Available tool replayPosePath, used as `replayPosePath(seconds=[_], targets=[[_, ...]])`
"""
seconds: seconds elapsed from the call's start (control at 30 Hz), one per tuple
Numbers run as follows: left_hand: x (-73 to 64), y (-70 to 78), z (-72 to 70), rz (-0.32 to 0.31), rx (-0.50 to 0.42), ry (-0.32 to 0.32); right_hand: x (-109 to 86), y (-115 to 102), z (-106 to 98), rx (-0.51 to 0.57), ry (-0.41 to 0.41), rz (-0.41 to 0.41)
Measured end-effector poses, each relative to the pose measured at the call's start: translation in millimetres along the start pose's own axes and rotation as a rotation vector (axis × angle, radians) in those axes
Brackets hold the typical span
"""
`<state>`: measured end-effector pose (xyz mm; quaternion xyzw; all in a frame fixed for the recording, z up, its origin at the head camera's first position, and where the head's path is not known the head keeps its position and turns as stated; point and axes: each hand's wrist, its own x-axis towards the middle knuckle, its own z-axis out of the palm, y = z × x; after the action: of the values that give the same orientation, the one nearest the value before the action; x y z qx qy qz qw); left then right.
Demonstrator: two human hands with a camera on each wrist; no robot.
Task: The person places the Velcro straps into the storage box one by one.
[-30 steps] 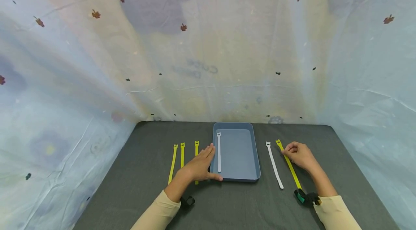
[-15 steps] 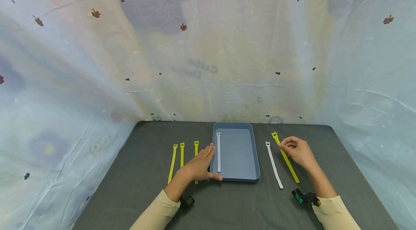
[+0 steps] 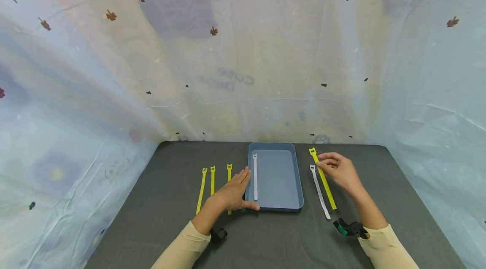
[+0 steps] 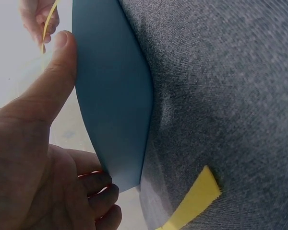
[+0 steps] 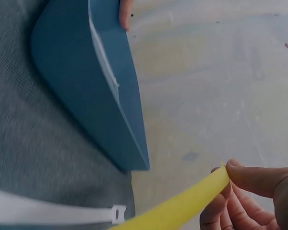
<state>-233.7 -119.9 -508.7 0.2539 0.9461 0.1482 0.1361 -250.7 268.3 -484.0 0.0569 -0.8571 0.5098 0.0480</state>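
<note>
My right hand (image 3: 340,171) pinches a yellow cable tie (image 3: 326,184) between thumb and fingers, near its slotted head. The tie slants over the dark cloth, just right of a white cable tie (image 3: 320,196) lying there. In the right wrist view the yellow tie (image 5: 182,206) stretches from the fingertips toward the lower edge. My left hand (image 3: 232,194) rests against the left side of a blue-grey tray (image 3: 300,184), fingers straight along the rim and thumb at the near corner. Inside the tray, by its left wall, lies another white tie (image 3: 255,180).
Left of the tray lie three yellow cable ties, an outer one (image 3: 201,188), a middle one (image 3: 213,181) and an inner one (image 3: 229,174) partly behind the left hand. A patterned curtain (image 3: 273,70) hangs behind the dark-covered table (image 3: 273,239).
My right hand has carried the yellow cable tie leftward and toward the back, so it is now close beside the white tie. The left hand has stayed on the tray.
</note>
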Motion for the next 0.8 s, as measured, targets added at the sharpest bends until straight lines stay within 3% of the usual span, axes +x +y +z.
replayPosePath(seconds=[0.8], targets=[[-2.1,0.0,0.6,0.026,0.030,0.028,1.1,-33.2,57.3,0.273,-0.106,-0.037]])
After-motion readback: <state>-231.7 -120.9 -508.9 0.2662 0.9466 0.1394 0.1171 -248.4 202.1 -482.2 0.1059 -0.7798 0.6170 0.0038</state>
